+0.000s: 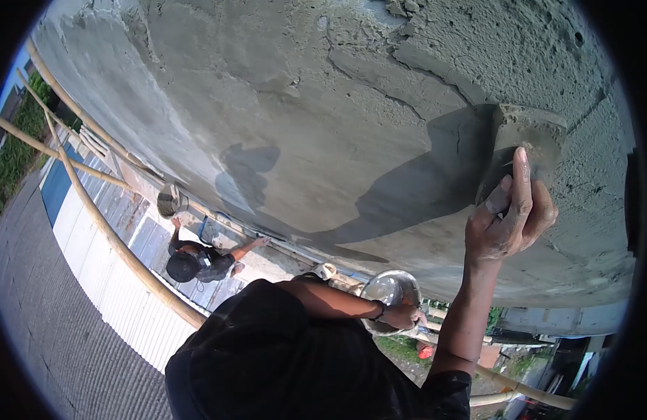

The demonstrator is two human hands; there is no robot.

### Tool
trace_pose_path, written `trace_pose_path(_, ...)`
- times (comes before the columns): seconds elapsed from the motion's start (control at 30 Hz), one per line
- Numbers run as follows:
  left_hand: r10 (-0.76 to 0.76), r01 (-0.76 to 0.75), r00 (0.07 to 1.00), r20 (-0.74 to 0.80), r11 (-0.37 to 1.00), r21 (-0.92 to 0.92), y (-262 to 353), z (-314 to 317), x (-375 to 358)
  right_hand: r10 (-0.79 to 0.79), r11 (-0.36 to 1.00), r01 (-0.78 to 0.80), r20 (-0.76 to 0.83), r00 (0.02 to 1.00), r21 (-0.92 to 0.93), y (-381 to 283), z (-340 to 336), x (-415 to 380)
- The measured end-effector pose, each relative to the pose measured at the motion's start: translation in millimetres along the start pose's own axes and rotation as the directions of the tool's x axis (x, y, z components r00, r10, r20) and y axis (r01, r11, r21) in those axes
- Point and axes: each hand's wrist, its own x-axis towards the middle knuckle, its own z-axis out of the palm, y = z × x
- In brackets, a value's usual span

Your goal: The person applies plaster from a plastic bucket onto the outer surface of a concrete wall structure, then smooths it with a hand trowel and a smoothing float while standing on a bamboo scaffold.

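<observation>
My right hand (pixel 509 224) grips a cement-coated plastering trowel (pixel 537 129), index finger stretched along its back. The trowel's blade lies against the grey plastered wall (pixel 302 133), at the border between a smoother area and rougher mortar. Low in front of my body, my left hand (pixel 402 316) is closed at the right rim of a round bucket (pixel 391 283). Its fingers are partly hidden there. The bucket's inside is smeared grey, and my forearm crosses over it. Cracked ridges of mortar run across the wall above the trowel.
Bamboo poles (pixel 106 224) cross at the left, with corrugated roofing (pixel 64 315) below. A co-worker in a black cap (pixel 183 267) stands lower left, one hand near another bucket (pixel 171 201). A narrow ledge (pixel 288 245) follows the wall's foot. Ground shows far below at the lower right.
</observation>
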Motion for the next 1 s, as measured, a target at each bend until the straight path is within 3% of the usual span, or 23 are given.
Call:
trace_pose_path(0.1, 0.051, -0.052, 0.999, 0.010, 0.998, 0.027, 0, -2, 5, -0.221, 0.974, 0.202, 0.207, 0.953, 0.106, -29, 9, -38)
trace_pose_path(0.13, 0.041, -0.042, 0.999, 0.013, 0.998, 0.043, 10, -4, 4, -0.323, 0.945, 0.279, 0.362, 0.874, 0.170, -40, 10, -67)
trace_pose_path(0.17, 0.052, -0.052, 0.999, 0.009, 0.998, 0.046, 15, -1, 4, -0.457, 0.889, 0.391, 0.419, 0.785, 0.236, -45, 14, -101)
trace_pose_path(0.2, 0.039, -0.034, 0.999, -0.029, 0.987, 0.159, 14, 4, 5, -0.544, 0.839, 0.460, 0.475, 0.692, 0.291, -41, 14, -123)
trace_pose_path(0.23, 0.031, -0.009, 0.997, -0.076, 0.962, 0.274, 19, 2, 3, -0.553, 0.833, 0.472, 0.463, 0.693, 0.288, -32, 15, -116)
trace_pose_path(0.27, 0.077, -0.073, 0.996, -0.051, 0.994, 0.084, 18, 1, 2, -0.487, 0.874, 0.438, 0.407, 0.773, 0.211, -22, 13, -102)
trace_pose_path(0.37, 0.131, -0.126, 0.986, -0.102, 0.991, 0.054, 9, 12, 6, -0.185, 0.982, 0.188, 0.172, 0.967, 0.003, -24, 3, -17)
trace_pose_path(0.43, 0.135, -0.131, 0.987, -0.086, 0.990, 0.054, 35, 7, -6, -0.145, 0.989, 0.147, 0.118, 0.982, -0.012, -49, 16, 24)
trace_pose_path(0.5, 0.101, -0.101, 0.995, -0.013, 0.995, 0.010, 50, 1, -9, -0.256, 0.963, 0.240, 0.140, 0.956, 0.120, -86, 34, 26)
trace_pose_path(0.57, 0.048, -0.048, 0.999, -0.015, 0.999, 0.023, 67, -2, -12, -0.436, 0.889, 0.367, 0.263, 0.861, 0.273, -118, 47, -5)
trace_pose_path(0.63, -0.054, 0.054, 0.998, -0.008, 0.998, 0.031, 77, -4, -15, -0.619, 0.782, 0.488, 0.397, 0.678, 0.387, -130, 57, -61)
trace_pose_path(0.7, 0.053, -0.054, 0.997, -0.053, 0.998, -0.037, 66, -3, -15, -0.700, 0.714, 0.561, 0.435, 0.566, 0.419, -109, 45, -93)
trace_pose_path(0.77, 0.158, -0.159, 0.987, -0.024, 0.969, -0.191, 9, 20, 31, -0.667, 0.745, 0.538, 0.474, 0.575, 0.396, -71, 26, -101)
trace_pose_path(0.83, 0.172, -0.179, 0.984, -0.052, 0.970, -0.162, 34, 11, 18, -0.582, 0.813, 0.526, 0.381, 0.719, 0.249, -43, 19, -81)
trace_pose_path(0.9, 0.062, -0.070, 0.997, -0.040, 0.969, -0.236, 24, 19, 26, -0.393, 0.919, 0.374, 0.256, 0.883, 0.123, -48, 19, -33)
trace_pose_path(0.93, 0.005, -0.009, 1.000, -0.015, 0.965, -0.262, 43, 10, 10, -0.346, 0.938, 0.328, 0.248, 0.905, 0.112, -60, 21, -6)
trace_pose_path(1.0, 0.034, -0.038, 0.999, -0.018, 0.962, -0.271, 48, 7, 3, -0.321, 0.945, 0.294, 0.248, 0.914, 0.142, -102, 38, 23)
